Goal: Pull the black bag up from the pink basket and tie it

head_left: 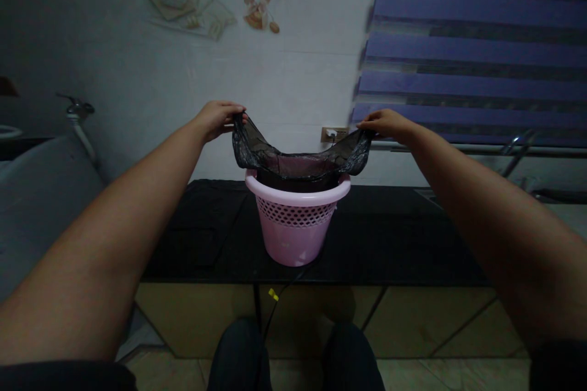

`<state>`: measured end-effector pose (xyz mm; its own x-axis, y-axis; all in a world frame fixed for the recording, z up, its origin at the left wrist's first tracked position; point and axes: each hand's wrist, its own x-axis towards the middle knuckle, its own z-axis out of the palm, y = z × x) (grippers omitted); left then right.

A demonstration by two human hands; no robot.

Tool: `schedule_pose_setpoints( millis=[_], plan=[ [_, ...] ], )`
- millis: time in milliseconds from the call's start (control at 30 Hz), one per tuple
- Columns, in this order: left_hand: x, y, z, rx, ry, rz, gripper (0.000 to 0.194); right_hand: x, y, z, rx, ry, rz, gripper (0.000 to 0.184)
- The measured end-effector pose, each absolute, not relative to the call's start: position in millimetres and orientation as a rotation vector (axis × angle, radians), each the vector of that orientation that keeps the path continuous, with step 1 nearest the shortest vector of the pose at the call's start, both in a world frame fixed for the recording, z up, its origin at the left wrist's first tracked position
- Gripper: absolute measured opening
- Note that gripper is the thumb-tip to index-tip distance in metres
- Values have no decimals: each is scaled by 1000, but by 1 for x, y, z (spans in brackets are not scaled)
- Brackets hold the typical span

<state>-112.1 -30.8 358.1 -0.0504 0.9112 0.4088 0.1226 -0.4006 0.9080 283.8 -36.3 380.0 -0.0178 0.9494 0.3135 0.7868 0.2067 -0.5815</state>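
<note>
A pink plastic bin point(294, 226) with a perforated band stands on a black countertop point(394, 244). A thin black plastic bag point(298, 162) sits inside it, its mouth pulled up and stretched above the rim. My left hand point(217, 119) pinches the bag's left edge. My right hand point(387, 124) pinches the right edge. Both arms reach forward, the hands held a little above and to either side of the bin.
A white tiled wall with food pictures point(188, 3) rises behind the counter. A purple striped blind point(472, 43) hangs at the right above a metal rail. A wall socket point(334, 133) sits behind the bin; a cable with a yellow tag point(273, 294) hangs down. A tap point(76, 111) is at the left.
</note>
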Motion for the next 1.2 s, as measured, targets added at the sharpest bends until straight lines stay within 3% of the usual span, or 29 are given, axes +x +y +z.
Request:
schedule_pose_setpoints(
  millis=[400,1200],
  plan=[
    [-108,-31,364,1572,1095,1543,13,266,-49,383,-1571,-1686,464,9],
    [-108,-27,373,1552,1052,1582,11,266,-37,390,-1400,-1696,585,17]
  ],
)
